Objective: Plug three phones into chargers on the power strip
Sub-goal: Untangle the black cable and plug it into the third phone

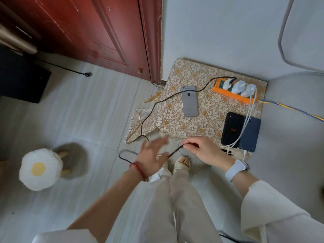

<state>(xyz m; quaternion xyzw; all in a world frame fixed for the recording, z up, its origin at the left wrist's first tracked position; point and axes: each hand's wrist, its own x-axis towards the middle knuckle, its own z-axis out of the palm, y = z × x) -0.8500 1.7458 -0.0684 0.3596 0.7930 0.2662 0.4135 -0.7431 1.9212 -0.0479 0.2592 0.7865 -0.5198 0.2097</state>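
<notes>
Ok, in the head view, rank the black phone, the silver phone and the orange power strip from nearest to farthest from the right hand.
1. Black phone, just beyond the right hand, at the table's near right edge.
2. Silver phone, mid-table, back side up.
3. Orange power strip, along the table's far side by the wall.

Soft even daylight, faint shadows; left hand (154, 155) motion-blurred; wide-angle bending at edges.

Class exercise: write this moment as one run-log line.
right hand: pinching black braided cable | left hand: open, blurred | silver phone: face-down, unplugged | orange power strip: three white chargers
</notes>
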